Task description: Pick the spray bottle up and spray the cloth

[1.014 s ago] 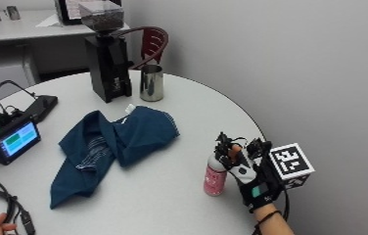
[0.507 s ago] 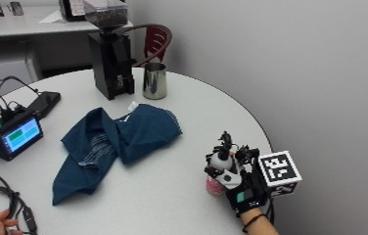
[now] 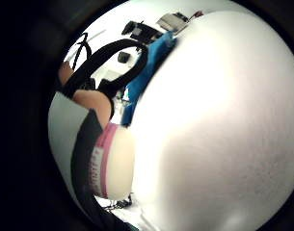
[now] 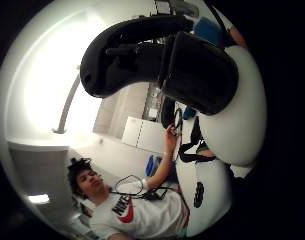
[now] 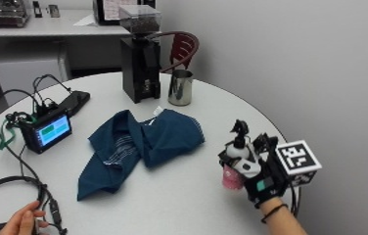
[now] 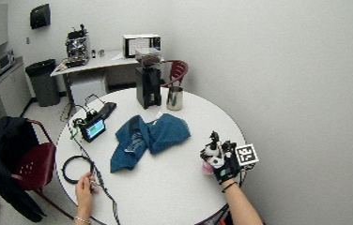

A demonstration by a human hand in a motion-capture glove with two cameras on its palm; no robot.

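On the left of the round white worktop [image 5: 171, 196] sits a small screen device [image 5: 46, 132] with cables; towards the middle, the crumpled blue cloth [image 5: 142, 144] lies flat. At the right edge, well apart from the cloth, the gloved right hand [image 5: 262, 183] has its fingers curled round the pink spray bottle [image 5: 235, 172], nozzle uppermost. The likely risk: sprayed from there, or with the nozzle turned aside, the mist would wet the worktop or the device instead.

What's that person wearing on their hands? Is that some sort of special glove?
The right hand wears a black glove with white plastic parts on its back and a dark band at the wrist. The left hand is bare; the wide view shows a thin bracelet on that wrist.
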